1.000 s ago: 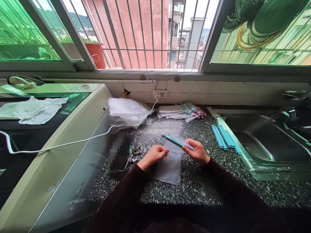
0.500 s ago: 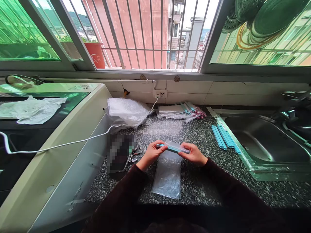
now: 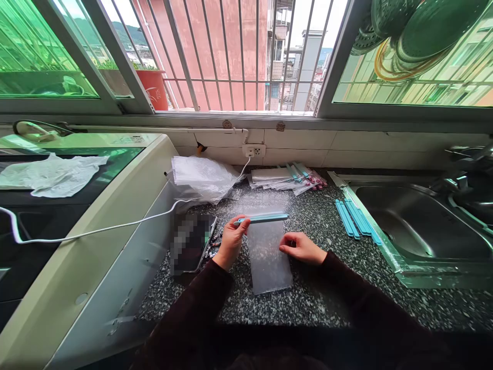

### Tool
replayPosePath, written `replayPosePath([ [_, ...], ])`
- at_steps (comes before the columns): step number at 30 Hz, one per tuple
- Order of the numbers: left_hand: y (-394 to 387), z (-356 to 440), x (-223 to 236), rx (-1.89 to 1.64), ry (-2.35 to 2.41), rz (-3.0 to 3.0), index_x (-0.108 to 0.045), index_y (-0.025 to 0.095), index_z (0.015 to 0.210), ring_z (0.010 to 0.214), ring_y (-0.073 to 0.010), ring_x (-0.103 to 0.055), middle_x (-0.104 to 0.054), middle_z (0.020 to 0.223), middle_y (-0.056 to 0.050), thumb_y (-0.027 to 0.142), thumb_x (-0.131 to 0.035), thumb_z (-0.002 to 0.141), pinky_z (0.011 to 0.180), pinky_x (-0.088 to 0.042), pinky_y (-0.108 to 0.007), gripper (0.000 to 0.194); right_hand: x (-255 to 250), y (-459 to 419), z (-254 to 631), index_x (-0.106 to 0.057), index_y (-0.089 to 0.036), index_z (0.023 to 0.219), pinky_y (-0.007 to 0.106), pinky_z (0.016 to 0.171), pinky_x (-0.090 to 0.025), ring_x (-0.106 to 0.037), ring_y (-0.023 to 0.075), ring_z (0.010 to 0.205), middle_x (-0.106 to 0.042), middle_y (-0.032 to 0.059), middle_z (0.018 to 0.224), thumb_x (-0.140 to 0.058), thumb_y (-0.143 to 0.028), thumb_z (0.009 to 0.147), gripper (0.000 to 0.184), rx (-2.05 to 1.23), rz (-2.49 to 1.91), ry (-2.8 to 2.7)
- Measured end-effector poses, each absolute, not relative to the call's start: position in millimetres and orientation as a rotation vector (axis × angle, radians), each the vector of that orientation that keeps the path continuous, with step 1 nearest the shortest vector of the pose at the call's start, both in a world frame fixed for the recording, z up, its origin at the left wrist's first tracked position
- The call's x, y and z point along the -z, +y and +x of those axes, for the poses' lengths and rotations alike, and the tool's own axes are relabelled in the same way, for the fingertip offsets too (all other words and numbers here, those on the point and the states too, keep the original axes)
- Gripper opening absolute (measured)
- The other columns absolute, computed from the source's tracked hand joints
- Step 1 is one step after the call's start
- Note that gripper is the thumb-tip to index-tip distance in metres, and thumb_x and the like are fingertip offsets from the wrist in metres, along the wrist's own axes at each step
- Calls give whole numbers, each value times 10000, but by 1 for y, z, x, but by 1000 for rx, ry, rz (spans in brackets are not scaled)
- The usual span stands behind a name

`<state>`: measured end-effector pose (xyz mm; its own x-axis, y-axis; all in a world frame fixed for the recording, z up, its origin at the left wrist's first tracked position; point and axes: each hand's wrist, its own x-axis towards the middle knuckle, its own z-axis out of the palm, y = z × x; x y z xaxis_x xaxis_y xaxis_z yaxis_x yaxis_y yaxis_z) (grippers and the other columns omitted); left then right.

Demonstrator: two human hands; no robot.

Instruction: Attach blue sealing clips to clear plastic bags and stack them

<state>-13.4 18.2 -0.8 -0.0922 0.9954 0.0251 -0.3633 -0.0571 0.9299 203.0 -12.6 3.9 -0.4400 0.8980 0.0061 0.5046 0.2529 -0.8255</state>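
Observation:
A clear plastic bag (image 3: 268, 254) with a teal sealing strip (image 3: 264, 218) along its top lies flat on the speckled stone counter (image 3: 308, 303). My left hand (image 3: 232, 239) pinches the left end of the strip. Beside the bag's right edge rests my right hand (image 3: 300, 246), fingers curled, fingertips touching the plastic and holding nothing. A small beaded item (image 3: 214, 245) lies just left of my left hand, next to a phone (image 3: 191, 243).
Loose teal strips (image 3: 356, 218) lie by the steel sink (image 3: 419, 226) on the right. Finished bags (image 3: 287, 178) are stacked near the wall, beside a crumpled plastic pile (image 3: 202, 177). A white appliance (image 3: 77, 205) with a cable (image 3: 100, 228) stands left.
The bag was held up between both hands; now it lies flat on the counter. My right hand has let go of the strip and dropped to the bag's right edge.

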Motion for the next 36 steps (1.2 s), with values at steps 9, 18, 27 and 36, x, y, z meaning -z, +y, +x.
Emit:
replayPosePath([
  [9, 20, -12, 5, -1523, 976, 875, -622, 157, 738, 419, -45, -370, -454, 452, 87, 514, -776, 463, 455, -266, -207, 476, -1, -12, 203, -583, -158, 629, 227, 541, -384, -500, 108, 566, -580, 3, 594, -541, -276, 757, 179, -1009, -1250, -2180],
  [18, 16, -9, 3, -1445, 1131, 992, -552, 147, 623, 464, -55, -315, -389, 461, 80, 565, -726, 503, 468, -227, -216, 468, 0, -10, 211, -552, -192, 939, 253, 563, -461, -521, 121, 595, -606, 34, 782, -598, -381, 778, 252, -169, -1207, -1863],
  [27, 14, -5, 4, -1317, 1170, 1068, -523, 158, 579, 460, -61, -313, -387, 445, 79, 573, -694, 522, 489, -245, -224, 452, 9, -9, 202, -601, -204, 910, 259, 699, -473, -583, 156, 800, -634, 50, 846, -534, -244, 834, 109, 247, -1072, -2084],
  [36, 26, -1, 15, -1275, 1171, 1045, -502, 160, 570, 476, -61, -300, -371, 484, 75, 612, -679, 484, 481, -227, -218, 493, 19, 5, 202, -603, -179, 785, 256, 637, -360, -527, 151, 697, -625, 42, 752, -531, -251, 818, 107, 441, -1205, -2228],
])
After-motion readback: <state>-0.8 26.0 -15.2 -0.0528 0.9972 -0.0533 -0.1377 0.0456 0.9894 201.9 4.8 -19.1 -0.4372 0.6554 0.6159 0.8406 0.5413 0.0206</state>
